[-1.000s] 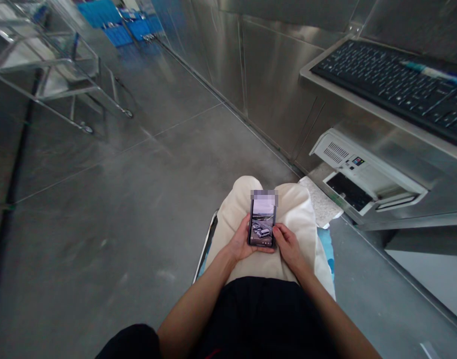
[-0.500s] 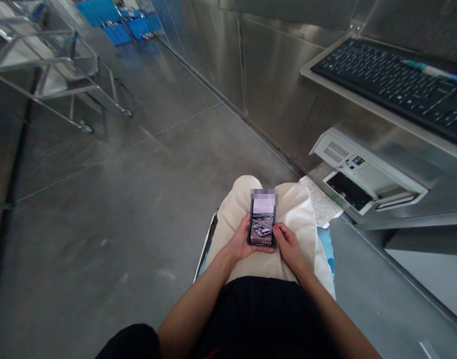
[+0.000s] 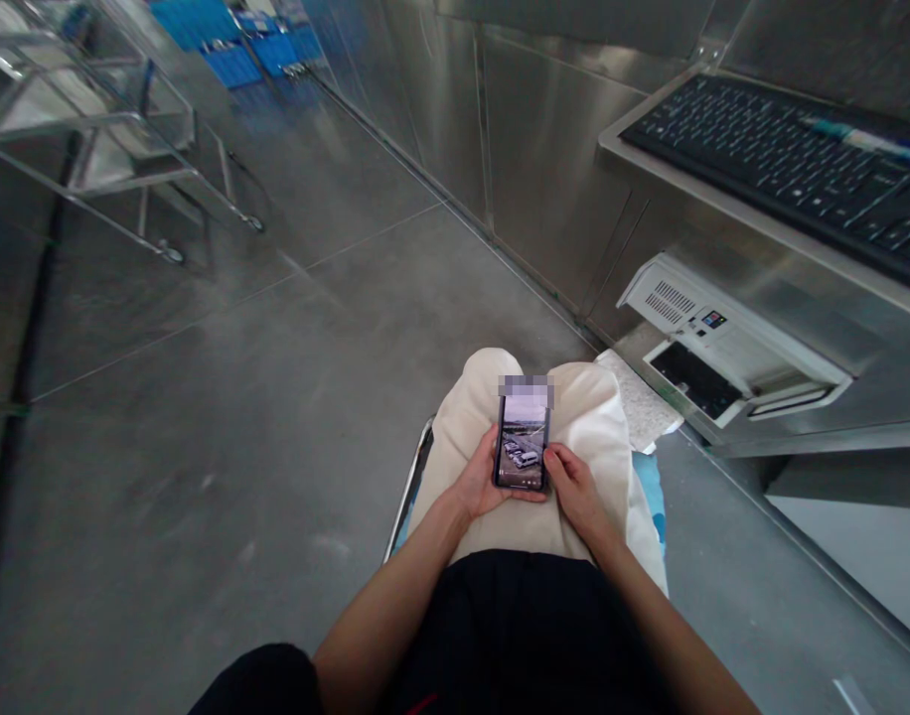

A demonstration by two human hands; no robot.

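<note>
Upright above my lap is a smartphone (image 3: 523, 442) in a dark case, its screen lit with a picture of parked vehicles under a pale sky. My left hand (image 3: 479, 485) is wrapped round its left side and bottom edge. My right hand (image 3: 570, 481) has its fingers curled at the phone's lower right edge, gripping it there. Beneath both hands are my cream trousers (image 3: 455, 417), the knees side by side.
At the right a black keyboard (image 3: 783, 169) rests on a metal shelf, above a white machine panel (image 3: 730, 338). A metal wheeled cart (image 3: 127, 184) stands at the upper left. Blue crates (image 3: 231, 65) sit farther back. Grey floor (image 3: 224, 427) spreads to my left.
</note>
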